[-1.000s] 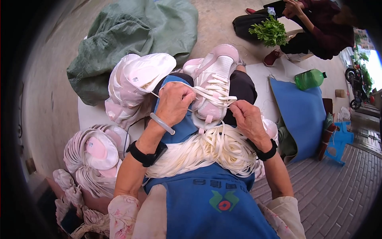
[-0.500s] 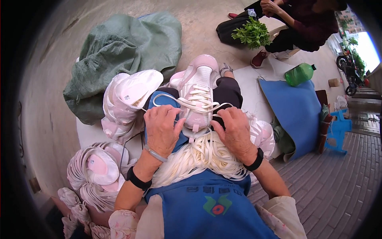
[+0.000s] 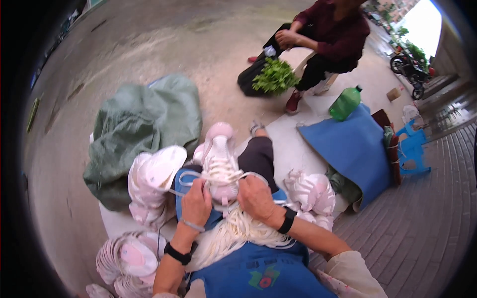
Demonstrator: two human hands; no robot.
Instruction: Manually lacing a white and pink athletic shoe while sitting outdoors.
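Observation:
Across my lap lies a pink and white sneaker upper [image 3: 219, 144], its toe pointing away from me. A cream shoelace [image 3: 222, 172] is threaded through its eyelets, and the loose lengths bow out to both sides near the collar. My left hand [image 3: 197, 204] is closed on the lace at the left of the upper. On the other side, my right hand [image 3: 256, 198] pinches the lace, fingertips partly hidden. Below both hands, a thick bundle of cream laces [image 3: 236, 232] rests on my blue apron [image 3: 233, 270].
Stacked shoe uppers [image 3: 155, 171] stand at my left, with more uppers [image 3: 133, 258] nearer me and others [image 3: 310, 193] at right. A green sack [image 3: 144, 131] lies beyond. Further off are a blue mat [image 3: 348, 149], green bottle [image 3: 345, 103], blue stool [image 3: 412, 149] and a seated person [image 3: 333, 39] beside leafy greens [image 3: 275, 77].
The view has tilted up, so everything sits lower in it. Both hands have closed more tightly on the lace, and its loose lengths have changed shape beside the upper.

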